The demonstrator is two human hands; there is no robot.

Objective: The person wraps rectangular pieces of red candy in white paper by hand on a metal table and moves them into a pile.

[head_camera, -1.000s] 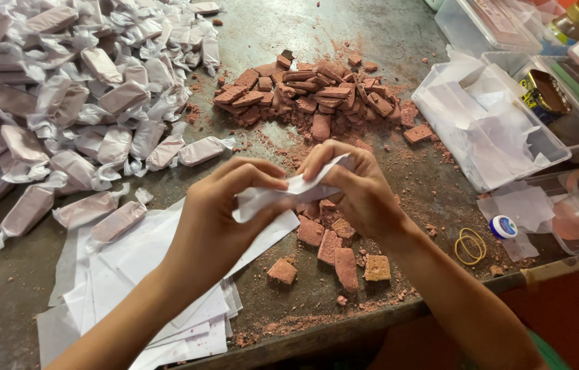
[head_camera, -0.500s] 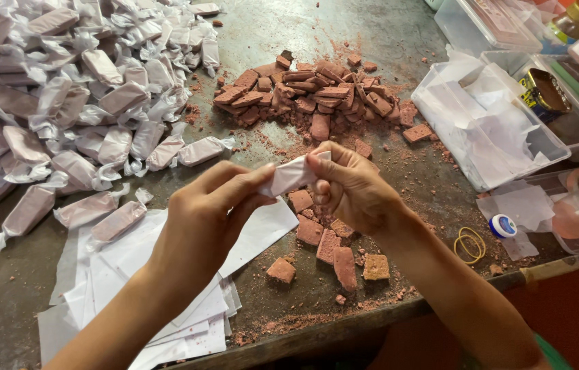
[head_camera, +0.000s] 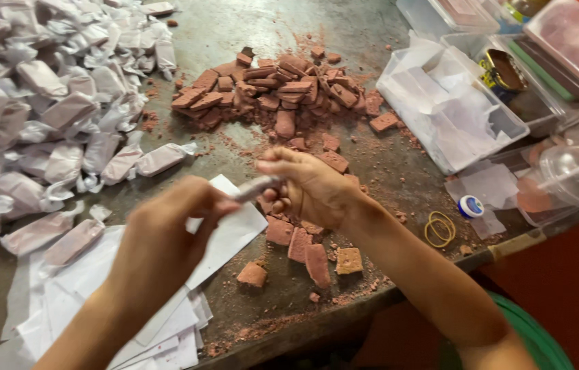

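Crumb-strewn table (head_camera: 371, 178) carries brick-red blocks (head_camera: 282, 85). Both hands, left hand (head_camera: 166, 240) and right hand (head_camera: 310, 188), pinch a half-wrapped piece (head_camera: 254, 188) (paper twisted). Twisting too hard could tear the wrapper.

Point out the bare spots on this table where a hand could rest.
Bare grey tabletop lies beyond the heap of reddish-brown bars, and between that heap and the clear plastic box of white papers. Crowded: the paper-wrapped pieces, the stacked white paper sheets, and loose bars under the right hand.
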